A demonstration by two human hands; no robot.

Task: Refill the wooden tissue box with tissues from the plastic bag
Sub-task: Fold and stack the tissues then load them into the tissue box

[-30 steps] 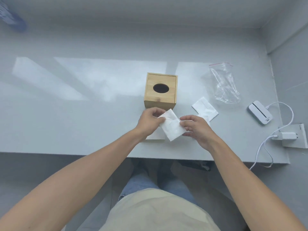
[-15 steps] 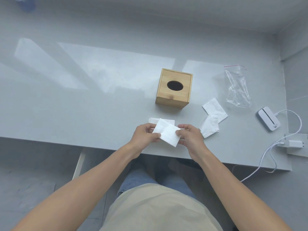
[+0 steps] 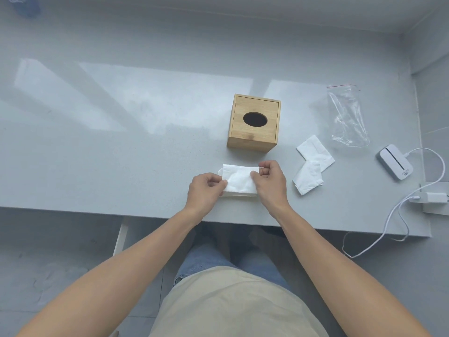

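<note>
A wooden tissue box (image 3: 254, 125) with a dark oval hole in its lid stands on the grey table (image 3: 121, 154). Just in front of it lies a white folded tissue (image 3: 239, 180), resting on other tissues. My left hand (image 3: 206, 190) pinches its left edge and my right hand (image 3: 268, 181) pinches its right edge. Two more folded tissues (image 3: 313, 164) lie to the right of my right hand. A clear plastic bag (image 3: 347, 115) with a red zip line lies flat further right and looks empty.
A small white device (image 3: 394, 165) with a cable sits at the right, next to a white charger plug (image 3: 430, 198) in a socket block. The cable hangs over the table's front edge. My legs are below the table edge.
The tissue, held tilted between both hands above the table edge, has been turned level and laid down on the stack in front of the box. The camera has shifted.
</note>
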